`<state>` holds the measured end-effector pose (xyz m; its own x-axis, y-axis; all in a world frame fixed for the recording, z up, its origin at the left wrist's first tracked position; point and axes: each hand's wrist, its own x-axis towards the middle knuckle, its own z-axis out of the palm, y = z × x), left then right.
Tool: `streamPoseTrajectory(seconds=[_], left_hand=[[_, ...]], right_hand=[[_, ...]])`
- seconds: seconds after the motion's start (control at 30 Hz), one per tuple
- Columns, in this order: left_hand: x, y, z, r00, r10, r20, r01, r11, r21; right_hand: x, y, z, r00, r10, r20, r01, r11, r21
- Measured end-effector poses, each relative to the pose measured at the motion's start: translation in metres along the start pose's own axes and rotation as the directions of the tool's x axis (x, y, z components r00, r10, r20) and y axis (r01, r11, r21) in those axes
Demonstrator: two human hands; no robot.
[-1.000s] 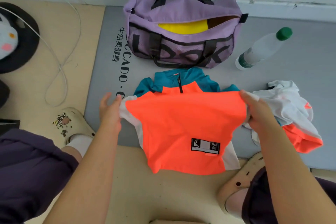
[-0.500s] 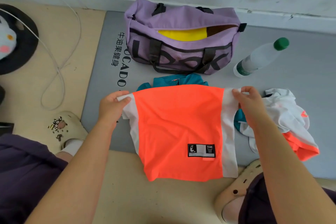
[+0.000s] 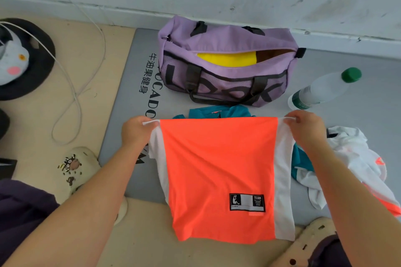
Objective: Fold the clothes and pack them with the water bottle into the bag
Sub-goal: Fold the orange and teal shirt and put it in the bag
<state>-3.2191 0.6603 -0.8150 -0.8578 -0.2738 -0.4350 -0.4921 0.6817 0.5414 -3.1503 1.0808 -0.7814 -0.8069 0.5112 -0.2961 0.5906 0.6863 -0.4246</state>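
- Clothes first: the orange shirt (image 3: 219,171) hangs nearest the person, stretched flat between both hands, its lower hem over the bare floor and its upper part above the grey mat (image 3: 130,84).
- The left hand (image 3: 135,131) pinches one upper corner of the shirt; the right hand (image 3: 303,129) pinches the other, fingers curled round the white side panels.
- Judged from this, the folding step is in hand; the next move likely calls for laying the shirt down flat and doubling it over.
- A crumpled white garment (image 3: 355,165) lies just beside the right hand, not yet folded.
- A slipper (image 3: 76,167) sits by the left forearm.
- Farther off, the water bottle (image 3: 323,89) lies on its side on the mat.
- The purple bag (image 3: 225,65) sits by the wall, unzipped, something yellow already filling part of the opening.
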Motion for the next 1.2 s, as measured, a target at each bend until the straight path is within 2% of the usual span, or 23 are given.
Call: streamPoseTrajectory(seconds=[0.1, 0.17, 0.23, 0.3, 0.37, 0.43, 0.47, 0.53, 0.57, 0.6, 0.63, 0.73, 0.8, 0.9, 0.97, 1.0, 1.07, 1.1, 1.2], left_hand=[[0.016, 0.003, -0.004, 0.991, 0.079, -0.108, -0.083, 0.996, -0.03], [0.025, 0.007, -0.004, 0.992, 0.102, -0.075, -0.107, 0.992, -0.068], [0.029, 0.012, -0.004, 0.999, 0.023, 0.044, -0.013, 0.979, -0.202], [0.028, 0.015, -0.002, 0.988, -0.056, 0.141, 0.102, 0.934, -0.342], [0.024, 0.013, 0.001, 0.988, -0.088, 0.128, 0.129, 0.92, -0.37], [0.016, 0.003, 0.003, 0.988, -0.099, 0.12, 0.13, 0.95, -0.285], [0.012, -0.004, 0.004, 0.981, -0.105, 0.165, 0.14, 0.965, -0.222], [0.003, -0.021, 0.002, 0.94, -0.116, 0.321, 0.15, 0.985, -0.084], [0.0, -0.028, 0.0, 0.919, -0.116, 0.377, 0.139, 0.99, -0.033], [-0.001, -0.033, -0.003, 0.914, -0.115, 0.389, 0.13, 0.991, -0.013], [-0.001, -0.035, -0.006, 0.925, -0.11, 0.364, 0.129, 0.991, -0.028], [0.003, -0.029, -0.009, 0.971, -0.054, 0.233, 0.091, 0.985, -0.15], [0.006, -0.022, -0.006, 0.978, 0.001, 0.21, 0.029, 0.99, -0.141], [0.009, -0.009, 0.003, 0.978, 0.131, 0.162, -0.145, 0.986, 0.08], [0.006, 0.003, 0.011, 0.944, 0.307, 0.12, -0.329, 0.905, 0.271], [0.004, 0.01, 0.016, 0.906, 0.402, 0.131, -0.423, 0.852, 0.309], [0.001, 0.024, 0.032, 0.83, 0.522, 0.198, -0.558, 0.769, 0.31], [-0.001, 0.03, 0.041, 0.812, 0.531, 0.243, -0.583, 0.755, 0.3], [0.001, 0.04, 0.06, 0.819, 0.453, 0.353, -0.557, 0.777, 0.294]], right_hand=[[0.016, -0.005, 0.002, 0.992, -0.064, -0.105, 0.064, 0.998, 0.0], [0.024, -0.011, 0.007, 0.991, -0.064, -0.114, 0.073, 0.995, 0.072], [0.028, -0.015, 0.014, 0.999, -0.017, -0.034, 0.024, 0.975, 0.221], [0.028, -0.018, 0.019, 0.996, 0.065, 0.06, -0.084, 0.904, 0.419], [0.027, -0.015, 0.026, 0.983, 0.155, 0.1, -0.184, 0.856, 0.484], [0.022, -0.002, 0.03, 0.963, 0.219, 0.158, -0.261, 0.906, 0.334], [0.018, 0.008, 0.031, 0.945, 0.224, 0.238, -0.276, 0.937, 0.213], [0.006, 0.033, 0.032, 0.843, 0.213, 0.493, -0.247, 0.969, 0.003], [-0.001, 0.044, 0.031, 0.786, 0.22, 0.578, -0.23, 0.972, -0.057], [-0.006, 0.052, 0.029, 0.769, 0.237, 0.593, -0.233, 0.969, -0.084], [-0.009, 0.057, 0.028, 0.792, 0.246, 0.559, -0.252, 0.965, -0.068], [-0.007, 0.057, 0.027, 0.916, 0.292, 0.277, -0.34, 0.929, 0.147], [-0.002, 0.052, 0.026, 0.954, 0.255, 0.158, -0.282, 0.943, 0.177], [-0.001, 0.039, 0.029, 0.986, 0.114, 0.125, -0.114, 0.993, -0.009], [-0.005, 0.026, 0.035, 0.997, -0.054, 0.054, 0.061, 0.989, -0.134], [-0.007, 0.017, 0.04, 0.989, -0.142, 0.035, 0.146, 0.976, -0.163], [-0.012, -0.002, 0.051, 0.965, -0.255, 0.06, 0.262, 0.954, -0.146], [-0.014, -0.01, 0.057, 0.953, -0.287, 0.095, 0.298, 0.946, -0.128], [-0.014, -0.024, 0.076, 0.929, -0.288, 0.231, 0.325, 0.935, -0.14]])
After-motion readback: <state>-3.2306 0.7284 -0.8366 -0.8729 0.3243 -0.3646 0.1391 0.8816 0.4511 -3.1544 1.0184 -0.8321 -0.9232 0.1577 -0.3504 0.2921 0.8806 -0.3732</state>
